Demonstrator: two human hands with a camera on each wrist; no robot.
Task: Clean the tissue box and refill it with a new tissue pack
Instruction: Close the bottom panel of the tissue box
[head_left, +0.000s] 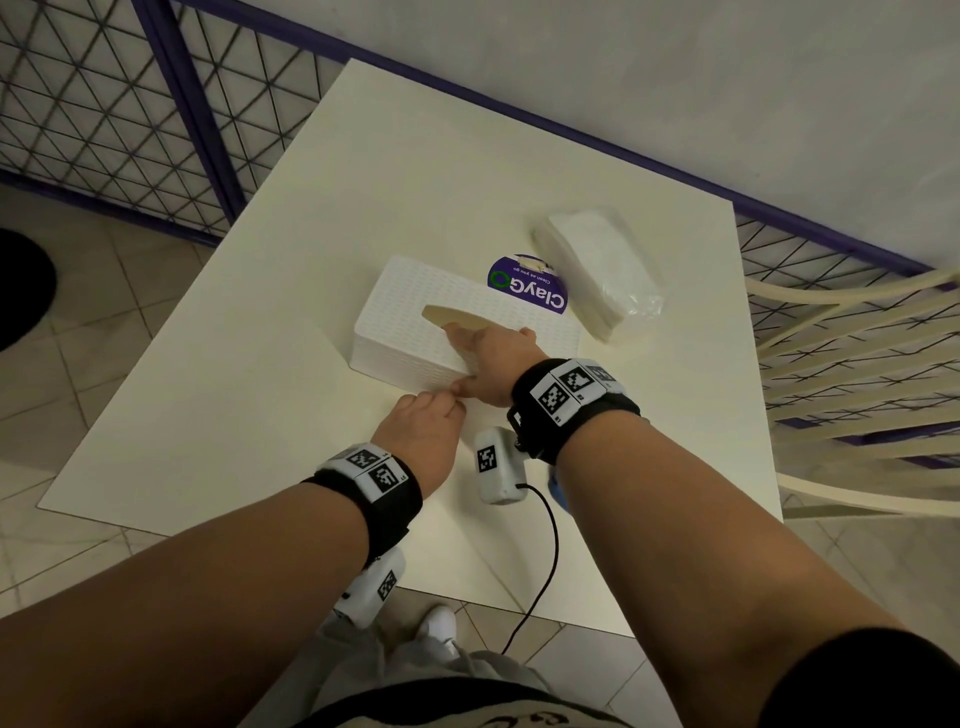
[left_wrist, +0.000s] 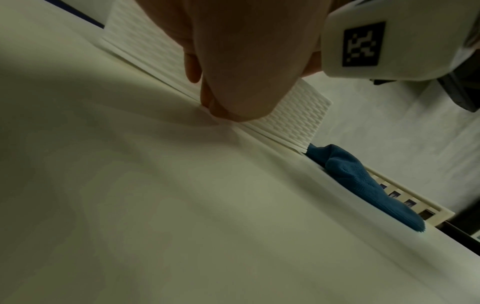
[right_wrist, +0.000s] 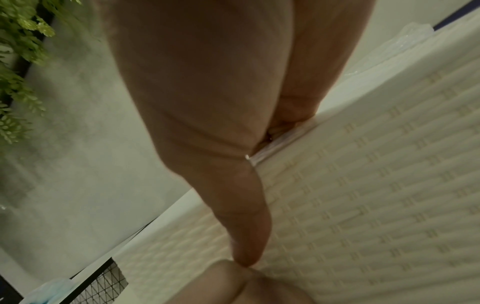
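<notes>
White table (head_left: 260, 415): right hand (head_left: 493, 358) clasped tissue box (head_left: 415, 291) over near top edge; left hand (head_left: 421, 436), fingers curled, pinched its bottom rim.

wall (head_left: 675, 78): plain grey, dimly lit | floor (head_left: 93, 322): pale square tiles | table (head_left: 363, 182): cream, rectangular | fence (head_left: 93, 104): black wire mesh in a purple frame, behind table | chair (head_left: 857, 353): cream, slatted, at table's right | plant (right_wrist: 20, 30): green fern leaves by wall

L hand (head_left: 423, 431) fingers curled, R hand (head_left: 488, 358) gripping, thumb down
</notes>
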